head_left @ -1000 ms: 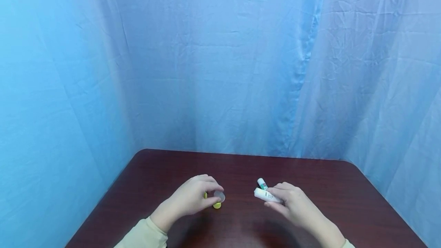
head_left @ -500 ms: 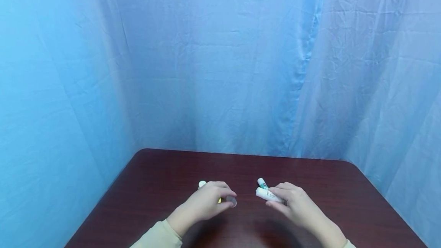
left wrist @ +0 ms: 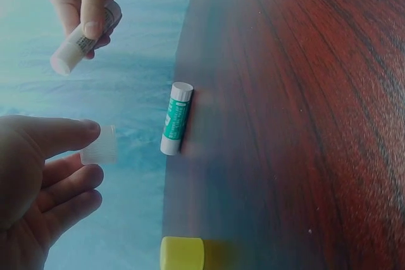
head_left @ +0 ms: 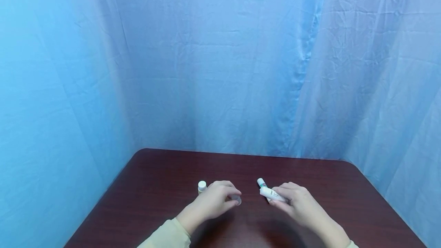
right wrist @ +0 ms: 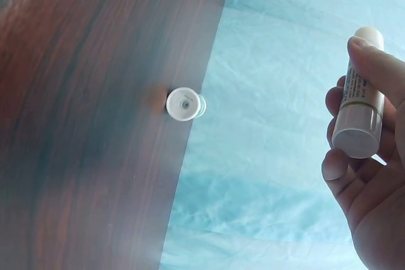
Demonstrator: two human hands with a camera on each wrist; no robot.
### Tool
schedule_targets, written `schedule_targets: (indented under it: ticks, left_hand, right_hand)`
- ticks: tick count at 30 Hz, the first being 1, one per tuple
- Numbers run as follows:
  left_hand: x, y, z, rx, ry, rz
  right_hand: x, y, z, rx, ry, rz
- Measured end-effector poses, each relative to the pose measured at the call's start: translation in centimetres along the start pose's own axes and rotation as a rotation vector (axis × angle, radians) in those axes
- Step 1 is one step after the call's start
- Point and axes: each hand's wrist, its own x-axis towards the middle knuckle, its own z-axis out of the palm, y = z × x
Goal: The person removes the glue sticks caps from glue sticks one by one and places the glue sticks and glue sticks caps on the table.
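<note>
White-capped container (head_left: 202,186): stood upright on the table (head_left: 165,171), well to the left of the green-labelled stick (left wrist: 176,118).
Yellow cylinder (left wrist: 182,254): rested on the table left of the green-labelled stick, cut off by the lower edge of the left wrist view.
Left hand (head_left: 218,199): was raised left of the green-labelled stick, its grip clamped on the clear ribbed piece by thumb and fingertips.
Clear ribbed piece (left wrist: 99,145): sat in that pinch, left of the green-labelled stick and apart from it.
Green-labelled stick: lay on its side on the table, white at both ends.
White tube (right wrist: 361,102): was held tilted above the table, just right of the green-labelled stick and apart from it, dark print showing.
Right hand (head_left: 297,204): was right of the green-labelled stick, its grip clamped around the white tube.
</note>
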Motion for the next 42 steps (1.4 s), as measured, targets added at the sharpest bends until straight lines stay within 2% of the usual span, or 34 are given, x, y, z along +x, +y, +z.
schedule_targets:
  ticks: [12, 21, 34, 42]
  left_hand:
    - [1.2, -0.1, 1.5, -0.017, -0.036, -0.028]
    - [2.3, -0.2, 2.6, 0.004, -0.082, -0.057]
    - [3.7, -0.4, 4.4, 0.031, -0.185, -0.166]
    - [4.0, -0.1, 5.2, 0.087, -0.194, -0.136]
  right_hand:
    - [-0.7, 1.2, -0.3, 0.003, 0.015, 0.027]
    - [-1.4, 2.4, -0.2, 0.014, -0.007, 0.101]
    - [-2.1, 3.5, -0.3, 0.037, -0.078, 0.189]
    - [-2.2, 3.5, -0.3, 0.035, -0.096, 0.182]
